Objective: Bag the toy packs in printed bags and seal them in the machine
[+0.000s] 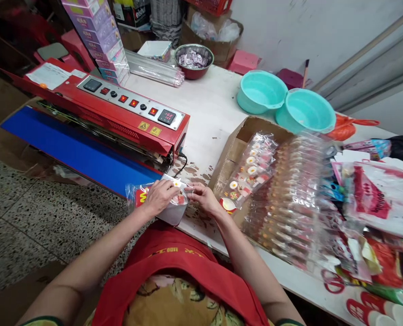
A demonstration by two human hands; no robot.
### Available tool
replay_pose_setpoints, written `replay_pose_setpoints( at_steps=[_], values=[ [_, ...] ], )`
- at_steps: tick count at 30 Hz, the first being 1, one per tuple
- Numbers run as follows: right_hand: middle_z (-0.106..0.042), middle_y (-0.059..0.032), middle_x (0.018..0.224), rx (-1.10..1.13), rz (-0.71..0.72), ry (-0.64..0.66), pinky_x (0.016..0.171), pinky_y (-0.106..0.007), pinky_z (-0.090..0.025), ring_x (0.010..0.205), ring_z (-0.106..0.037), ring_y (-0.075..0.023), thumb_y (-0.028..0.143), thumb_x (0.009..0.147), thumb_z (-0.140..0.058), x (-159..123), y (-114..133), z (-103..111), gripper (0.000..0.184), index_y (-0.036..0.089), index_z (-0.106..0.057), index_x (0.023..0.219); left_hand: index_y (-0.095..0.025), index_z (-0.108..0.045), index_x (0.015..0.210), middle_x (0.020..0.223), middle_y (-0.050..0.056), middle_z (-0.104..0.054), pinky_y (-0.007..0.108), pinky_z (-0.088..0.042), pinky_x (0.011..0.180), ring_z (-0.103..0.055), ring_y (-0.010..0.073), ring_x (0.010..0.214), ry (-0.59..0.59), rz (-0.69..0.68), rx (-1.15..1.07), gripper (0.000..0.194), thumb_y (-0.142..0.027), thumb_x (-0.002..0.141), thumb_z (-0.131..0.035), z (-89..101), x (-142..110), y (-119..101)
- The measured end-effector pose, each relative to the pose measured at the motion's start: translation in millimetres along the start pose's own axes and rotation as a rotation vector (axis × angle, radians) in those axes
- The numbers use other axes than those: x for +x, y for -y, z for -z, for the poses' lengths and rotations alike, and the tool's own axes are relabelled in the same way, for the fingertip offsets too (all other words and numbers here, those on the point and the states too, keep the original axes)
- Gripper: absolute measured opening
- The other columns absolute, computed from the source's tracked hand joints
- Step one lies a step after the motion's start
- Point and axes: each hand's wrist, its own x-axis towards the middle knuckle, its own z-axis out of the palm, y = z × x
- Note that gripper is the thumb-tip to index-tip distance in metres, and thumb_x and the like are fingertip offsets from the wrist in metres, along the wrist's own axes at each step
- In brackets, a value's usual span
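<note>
A clear plastic packet (140, 195) with a red and yellow printed piece and small food-shaped pieces lies at the table's front edge, by the end of the blue conveyor belt (85, 151). Over its top lies my left hand (161, 197), its fingers bent and closed on the packet. My right hand (204, 198) pinches the packet's right edge between thumb and fingers. Under the packet is a pale, smooth block or plate (174, 212), partly covered. The red sealing machine (133, 115), with lit switches and a red digital display, stands just beyond the belt.
A cardboard box (229, 147) of similar filled packets (289, 194) stands to the right. Two turquoise basins (305, 111), a metal bowl (194, 61) of small sachets and stacked boxes (101, 38) stand farther back. Bags and wrappers (378, 194) clutter the far right.
</note>
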Motion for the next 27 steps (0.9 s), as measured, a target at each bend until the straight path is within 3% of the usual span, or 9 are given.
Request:
replay_pose_setpoints(
  at_steps=[5,9,15,23,27],
  values=[
    [-0.059,-0.0064,0.102,-0.167,0.142,-0.082,0.085,-0.038,-0.049,0.097,-0.056,-0.0226,0.044,0.066,-0.081,5.5,-9.5,-0.6,0.026,0.023,-0.077,0.082,-0.024,-0.066,0.098,0.093,0.003,-0.064,0.034,-0.029,0.072,-0.053,0.0196,0.089,-0.008,0.057,-0.036,0.019,-0.037,0.093,-0.052,-3.8,-3.1,-2.3],
    [-0.057,-0.0059,0.099,-0.336,0.278,-0.014,0.094,-0.04,-0.044,0.1,-0.055,-0.0217,0.039,0.077,-0.075,8.5,-8.7,-1.4,0.018,0.027,-0.077,0.091,-0.021,-0.064,0.087,0.087,0.005,-0.064,0.036,-0.029,0.073,-0.052,0.021,0.086,-0.018,0.129,0.008,0.023,-0.037,0.094,-0.05,-6.2,-0.3,-8.3],
    [-0.053,-0.0071,0.104,-0.51,0.416,0.093,0.095,-0.039,-0.045,0.103,-0.054,-0.0214,0.035,0.084,-0.069,10.8,-2.2,1.2,0.019,0.027,-0.075,0.101,-0.021,-0.064,0.082,0.085,0.004,-0.064,0.037,-0.03,0.073,-0.053,0.0216,0.085,-0.047,0.183,-0.03,0.021,-0.034,0.093,-0.052,-9.2,1.5,-14.3],
    [-0.059,-0.0067,0.095,-0.481,0.522,-0.13,0.086,-0.035,-0.049,0.094,-0.058,-0.0198,0.027,0.09,-0.058,9.6,-2.6,-14.1,0.016,0.024,-0.073,0.093,-0.02,-0.064,0.086,0.088,0.004,-0.064,0.035,-0.035,0.077,-0.057,0.0206,0.088,-0.064,0.222,-0.141,0.017,-0.03,0.093,-0.052,-8.4,-1.5,-14.6],
    [-0.058,-0.0063,0.097,-0.605,0.439,-0.004,0.084,-0.034,-0.048,0.091,-0.058,-0.0196,0.027,0.089,-0.06,10.0,10.0,-11.3,0.014,0.025,-0.074,0.092,-0.02,-0.065,0.092,0.097,0.007,-0.066,0.036,-0.039,0.083,-0.057,0.0222,0.095,-0.055,0.217,-0.153,0.02,-0.035,0.092,-0.051,-3.7,-11.2,-11.6]
  ],
)
